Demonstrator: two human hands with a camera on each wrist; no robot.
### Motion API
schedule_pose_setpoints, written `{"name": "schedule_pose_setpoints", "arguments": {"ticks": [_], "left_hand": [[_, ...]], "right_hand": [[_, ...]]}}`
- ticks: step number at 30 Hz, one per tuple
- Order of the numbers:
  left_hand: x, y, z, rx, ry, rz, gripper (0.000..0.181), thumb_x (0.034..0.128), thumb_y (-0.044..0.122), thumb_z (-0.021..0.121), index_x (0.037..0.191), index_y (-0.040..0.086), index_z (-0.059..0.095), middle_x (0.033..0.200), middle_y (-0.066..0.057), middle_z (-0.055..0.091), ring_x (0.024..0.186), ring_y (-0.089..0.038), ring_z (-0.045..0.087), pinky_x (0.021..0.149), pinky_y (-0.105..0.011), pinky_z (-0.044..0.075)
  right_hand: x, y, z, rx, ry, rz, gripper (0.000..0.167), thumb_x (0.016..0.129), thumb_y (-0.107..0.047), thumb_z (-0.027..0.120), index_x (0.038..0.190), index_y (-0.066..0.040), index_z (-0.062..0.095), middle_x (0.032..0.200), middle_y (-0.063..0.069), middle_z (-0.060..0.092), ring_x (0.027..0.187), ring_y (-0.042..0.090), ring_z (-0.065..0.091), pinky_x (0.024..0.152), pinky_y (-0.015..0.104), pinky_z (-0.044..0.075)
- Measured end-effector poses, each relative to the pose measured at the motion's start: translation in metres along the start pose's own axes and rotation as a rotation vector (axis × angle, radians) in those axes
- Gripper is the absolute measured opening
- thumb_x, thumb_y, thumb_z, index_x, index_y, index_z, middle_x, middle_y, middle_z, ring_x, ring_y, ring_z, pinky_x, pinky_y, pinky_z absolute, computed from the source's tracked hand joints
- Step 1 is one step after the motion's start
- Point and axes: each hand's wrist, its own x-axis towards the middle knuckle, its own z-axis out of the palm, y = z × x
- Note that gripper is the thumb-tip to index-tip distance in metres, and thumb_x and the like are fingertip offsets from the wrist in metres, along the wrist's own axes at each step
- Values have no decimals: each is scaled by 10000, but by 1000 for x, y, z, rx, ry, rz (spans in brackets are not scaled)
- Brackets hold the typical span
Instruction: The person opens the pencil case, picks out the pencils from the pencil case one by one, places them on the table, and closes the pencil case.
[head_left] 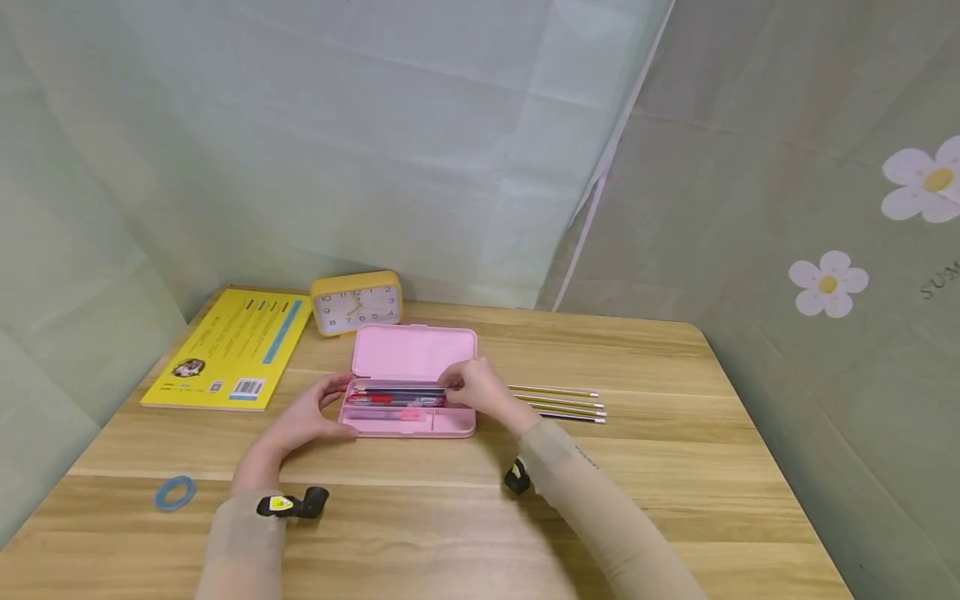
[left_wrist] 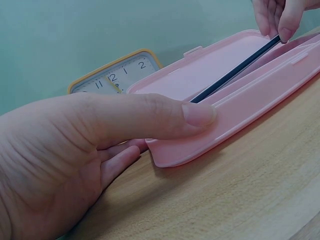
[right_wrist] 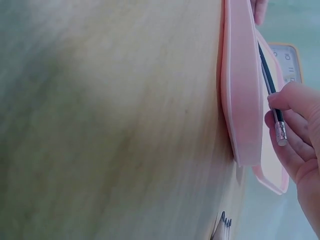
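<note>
An open pink pencil case (head_left: 414, 352) lies on the table with its lid tipped back. My left hand (head_left: 296, 423) holds the case's left end, the thumb (left_wrist: 200, 115) along the front wall and the fingers round the end. With thumb and fingers my right hand (head_left: 480, 388) pinches a dark pencil (right_wrist: 268, 75) near its silver-capped end. The pencil slants down into the case's back compartment, over a red pen (head_left: 367, 399) and other pens. A pink, clear-bodied pen (head_left: 390, 415) sits in the front compartment.
Several striped pencils (head_left: 566, 403) lie right of the case. Behind its left side stands a yellow alarm clock (head_left: 358, 305), beside a yellow book (head_left: 228, 350). A blue ring (head_left: 175, 493) lies at the front left. Hanging cloth (head_left: 375, 150) backs the table.
</note>
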Motion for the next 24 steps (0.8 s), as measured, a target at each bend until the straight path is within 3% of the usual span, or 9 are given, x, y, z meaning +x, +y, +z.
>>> {"name": "schedule_pose_setpoints", "arguments": {"ticks": [7,16,24], "left_hand": [[-1,1,0,3,2,-6,1005,716,186,872,1489,-31,268,1539,-256,303,1406,-465,304,1167,-573,277],[-1,1,-1,1,1,-7,1011,716,185,873,1492,-29,263,1542,-254,300,1406,-467,302,1165,-577,281],[0,1,0,9,2,-11,1014,712,192,875,1492,-28,265,1541,-253,303,1405,-464,308,1167,-578,278]], "right_hand": [[-2,4,-1,57,10,-15,146,800,21,703,932,-25,747,888,87,757,811,162,715,722,127,556],[-12,12,-11,166,79,-44,137,804,46,667,924,33,732,877,138,743,795,211,703,718,153,571],[-30,19,-33,230,151,-19,153,805,34,702,955,39,733,894,157,742,810,233,695,750,212,581]]}}
